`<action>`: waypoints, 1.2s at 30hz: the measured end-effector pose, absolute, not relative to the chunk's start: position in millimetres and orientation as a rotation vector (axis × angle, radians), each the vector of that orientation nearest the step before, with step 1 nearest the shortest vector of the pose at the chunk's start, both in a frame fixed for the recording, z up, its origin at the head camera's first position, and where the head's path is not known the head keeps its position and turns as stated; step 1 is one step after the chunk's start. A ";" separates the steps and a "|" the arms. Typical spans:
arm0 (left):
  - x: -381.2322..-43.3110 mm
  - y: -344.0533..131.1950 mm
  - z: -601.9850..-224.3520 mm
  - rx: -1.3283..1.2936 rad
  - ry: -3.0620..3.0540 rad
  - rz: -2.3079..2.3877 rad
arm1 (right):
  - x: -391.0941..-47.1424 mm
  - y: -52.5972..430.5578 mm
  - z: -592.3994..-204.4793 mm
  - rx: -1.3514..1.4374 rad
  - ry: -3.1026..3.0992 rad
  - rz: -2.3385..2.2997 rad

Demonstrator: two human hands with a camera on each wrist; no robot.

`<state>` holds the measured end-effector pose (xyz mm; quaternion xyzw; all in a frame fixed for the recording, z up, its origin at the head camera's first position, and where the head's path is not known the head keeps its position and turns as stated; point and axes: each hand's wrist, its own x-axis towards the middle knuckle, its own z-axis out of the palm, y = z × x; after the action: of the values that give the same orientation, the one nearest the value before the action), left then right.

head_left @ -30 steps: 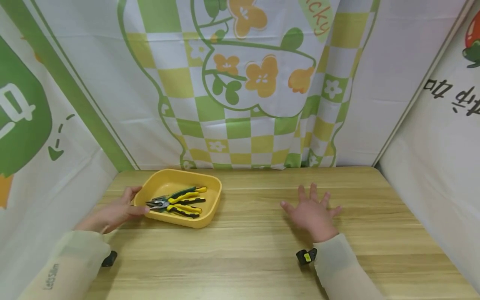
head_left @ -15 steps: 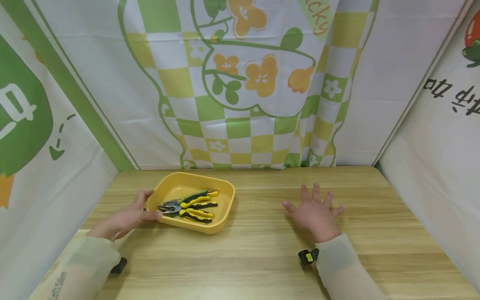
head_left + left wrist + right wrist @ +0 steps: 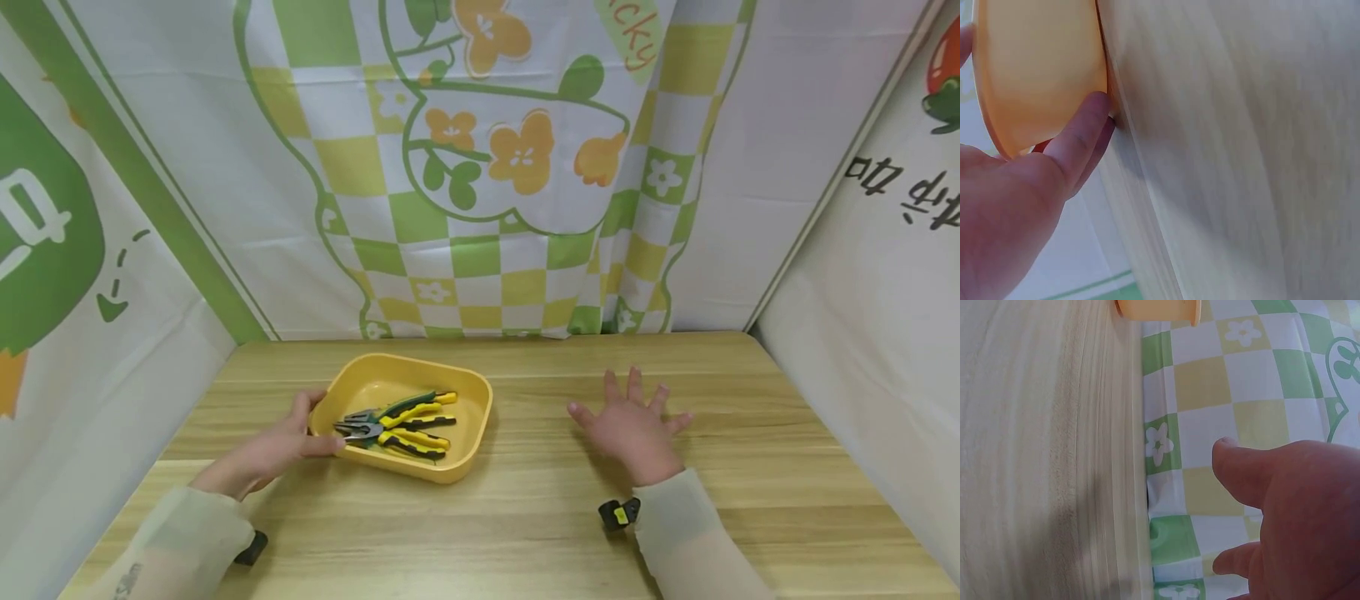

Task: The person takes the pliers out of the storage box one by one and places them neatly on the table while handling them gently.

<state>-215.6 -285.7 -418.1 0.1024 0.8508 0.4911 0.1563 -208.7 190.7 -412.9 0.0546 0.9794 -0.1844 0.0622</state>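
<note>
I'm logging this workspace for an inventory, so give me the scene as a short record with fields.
Container: yellow tray on a wooden table
Contents: overlapping pliers, exact count unclear
Left hand: grips the tray's left end
Pliers' direction: metal heads toward that hand
Right hand: fingers spread, apart from the tray
Backdrop: checked cloth with printed flowers

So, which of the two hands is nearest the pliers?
The left hand: it grips the left end of the yellow tray in which the pliers lie. The right hand is spread open, apart from the tray.
</note>
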 end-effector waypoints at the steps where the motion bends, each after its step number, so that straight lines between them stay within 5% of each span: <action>1: -214.1 -283.1 -417.6 0.289 2.436 1.399 | -208.7 191.3 -413.5 0.166 2.961 -0.557; 27: -170.9 -215.6 -418.9 0.251 2.583 1.262 | -208.3 193.8 -412.7 0.165 2.972 -0.545; 36: -179.8 -226.7 -420.8 0.384 2.628 1.107 | -208.9 198.4 -411.1 0.158 2.956 -0.553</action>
<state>-179.8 -226.7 -420.8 0.1322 0.9054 0.3814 0.1317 -208.9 198.4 -411.1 0.0523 0.9795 -0.1834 0.0648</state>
